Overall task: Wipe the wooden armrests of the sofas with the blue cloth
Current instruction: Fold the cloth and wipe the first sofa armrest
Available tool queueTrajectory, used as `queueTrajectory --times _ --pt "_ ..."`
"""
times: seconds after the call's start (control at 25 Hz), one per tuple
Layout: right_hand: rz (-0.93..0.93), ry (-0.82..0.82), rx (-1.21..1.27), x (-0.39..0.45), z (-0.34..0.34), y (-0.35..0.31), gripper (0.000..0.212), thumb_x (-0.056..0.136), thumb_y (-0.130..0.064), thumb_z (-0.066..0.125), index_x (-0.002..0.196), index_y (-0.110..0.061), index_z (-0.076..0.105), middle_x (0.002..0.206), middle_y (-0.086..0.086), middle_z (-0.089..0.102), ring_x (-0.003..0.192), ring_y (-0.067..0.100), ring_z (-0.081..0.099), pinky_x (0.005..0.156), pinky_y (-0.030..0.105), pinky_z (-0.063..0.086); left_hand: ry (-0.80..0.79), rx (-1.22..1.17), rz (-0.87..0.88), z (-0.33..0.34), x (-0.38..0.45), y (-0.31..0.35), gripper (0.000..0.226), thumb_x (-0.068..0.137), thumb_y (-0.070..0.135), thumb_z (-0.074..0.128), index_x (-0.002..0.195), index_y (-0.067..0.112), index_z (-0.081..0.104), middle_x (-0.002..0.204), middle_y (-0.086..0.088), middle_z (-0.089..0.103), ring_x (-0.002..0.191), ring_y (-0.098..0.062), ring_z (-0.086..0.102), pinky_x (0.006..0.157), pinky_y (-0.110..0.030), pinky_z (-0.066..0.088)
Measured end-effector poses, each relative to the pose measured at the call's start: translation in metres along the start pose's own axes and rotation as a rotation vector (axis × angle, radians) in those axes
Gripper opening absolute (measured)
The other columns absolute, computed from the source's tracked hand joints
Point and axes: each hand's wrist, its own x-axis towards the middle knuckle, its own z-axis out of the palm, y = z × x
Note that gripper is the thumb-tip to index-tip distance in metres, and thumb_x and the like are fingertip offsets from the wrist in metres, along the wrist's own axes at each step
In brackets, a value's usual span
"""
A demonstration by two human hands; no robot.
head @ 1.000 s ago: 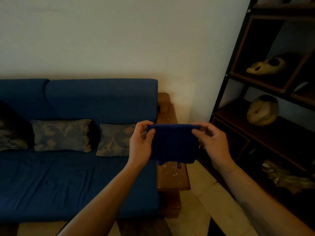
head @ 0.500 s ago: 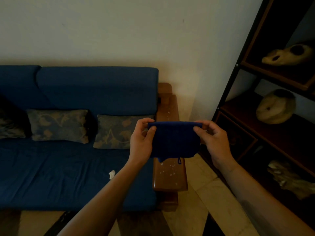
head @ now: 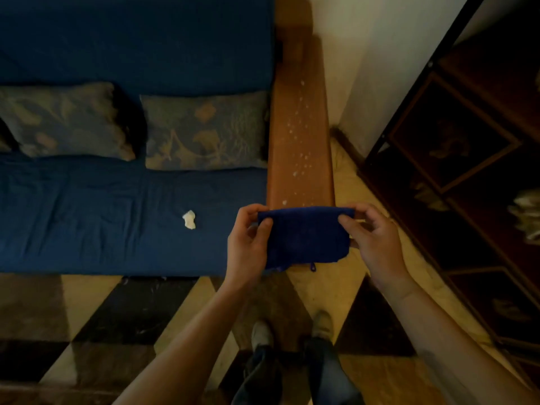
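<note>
A folded blue cloth (head: 305,235) is stretched between both my hands, over the near end of the sofa's wooden armrest (head: 301,135). My left hand (head: 248,244) pinches its left edge and my right hand (head: 374,238) pinches its right edge. The armrest is a long brown plank running away from me along the right side of the blue sofa (head: 117,214). White crumbs are scattered along its top. The cloth hides the armrest's near end.
Two patterned cushions (head: 204,133) lean on the sofa back, and a small white scrap (head: 189,219) lies on the seat. A dark wooden shelf unit (head: 467,171) stands close on the right. Checkered floor tiles (head: 131,311) and my feet lie below.
My view has tilted down and come closer to the sofa. The armrest now runs straight ahead under the cloth. Both hands keep the same hold on the cloth.
</note>
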Motion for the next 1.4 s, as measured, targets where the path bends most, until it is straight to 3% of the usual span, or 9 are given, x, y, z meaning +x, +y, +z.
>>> queueTrajectory --times 0.36,0.6,0.72,0.84,0.92,1.04,1.12,1.24,1.4 --pt "0.215 0.013 -0.009 0.012 0.018 0.125 0.013 0.091 -0.015 0.067 0.101 -0.024 0.07 0.103 0.009 0.072 0.097 0.028 0.069 0.082 0.055 0.058 -0.007 0.03 -0.2 0.031 -0.004 -0.12 0.024 0.099 0.014 0.055 0.103 0.038 0.056 0.102 0.01 0.064 0.096 -0.014 0.064 0.084 -0.044 0.057" --pt "0.124 0.082 -0.164 0.07 0.028 0.141 0.012 0.088 -0.03 0.068 0.098 -0.036 0.069 0.103 -0.007 0.069 0.102 0.019 0.066 0.087 0.051 0.056 0.006 0.177 -0.194 0.055 0.057 -0.116 0.015 0.099 0.016 0.055 0.109 0.027 0.055 0.095 0.017 0.061 0.089 -0.001 0.06 0.07 -0.01 0.045" --pt "0.044 0.106 -0.423 0.089 0.037 0.148 0.014 0.092 -0.027 0.065 0.106 -0.026 0.068 0.103 -0.007 0.066 0.098 0.014 0.062 0.086 0.035 0.053 0.009 0.339 -0.147 0.066 0.069 -0.123 0.013 0.1 0.021 0.052 0.111 0.028 0.054 0.102 0.013 0.062 0.093 -0.008 0.061 0.077 -0.028 0.051" --pt "-0.003 0.117 -0.567 0.092 0.041 0.157 0.018 0.093 -0.029 0.063 0.11 -0.024 0.067 0.107 -0.003 0.065 0.098 0.015 0.06 0.08 0.028 0.046 0.031 0.626 -0.083 0.072 0.062 -0.136 0.026 0.099 0.027 0.052 0.125 0.023 0.049 0.13 0.0 0.049 0.116 -0.02 0.051 0.091 -0.043 0.05" --pt "0.007 0.127 -0.577 0.095 0.041 0.16 0.018 0.092 -0.029 0.065 0.11 -0.025 0.067 0.108 -0.002 0.06 0.096 0.016 0.059 0.077 0.026 0.045 -0.01 0.815 0.157 0.076 0.051 -0.143 0.04 0.096 0.035 0.056 0.133 0.025 0.045 0.144 -0.005 0.035 0.129 -0.028 0.038 0.105 -0.047 0.037" --pt "0.049 0.14 -0.519 0.099 0.038 0.159 0.022 0.089 -0.028 0.069 0.111 -0.028 0.066 0.109 -0.006 0.052 0.097 0.015 0.058 0.074 0.017 0.042 -0.316 1.068 0.488 0.088 0.036 -0.156 0.059 0.093 0.056 0.049 0.147 0.034 0.037 0.159 -0.007 0.026 0.144 -0.037 0.025 0.115 -0.059 0.022" --pt "0.071 0.124 -0.472 0.102 0.035 0.157 0.029 0.088 -0.027 0.07 0.116 -0.031 0.062 0.113 -0.009 0.048 0.1 0.011 0.056 0.074 0.012 0.04 -0.437 1.177 0.505 0.096 0.038 -0.162 0.069 0.092 0.067 0.04 0.153 0.041 0.021 0.165 -0.004 0.014 0.149 -0.044 0.012 0.115 -0.067 0.015" --pt "0.074 0.078 -0.427 0.114 0.031 0.158 0.036 0.089 -0.027 0.068 0.123 -0.032 0.058 0.12 -0.007 0.046 0.104 0.01 0.052 0.081 0.022 0.045 -0.494 1.237 0.506 0.105 0.051 -0.163 0.074 0.091 0.073 0.032 0.154 0.045 0.006 0.167 0.001 0.003 0.148 -0.049 0.001 0.112 -0.073 0.008" --pt "0.085 0.098 -0.376 0.139 0.029 0.156 0.023 0.097 -0.034 0.055 0.119 -0.029 0.058 0.122 -0.002 0.052 0.093 0.001 0.054 0.072 0.012 0.041 -0.519 1.228 0.497 0.114 0.083 -0.15 0.072 0.091 0.076 0.027 0.153 0.049 0.001 0.167 0.005 -0.003 0.148 -0.049 -0.009 0.111 -0.074 -0.002"
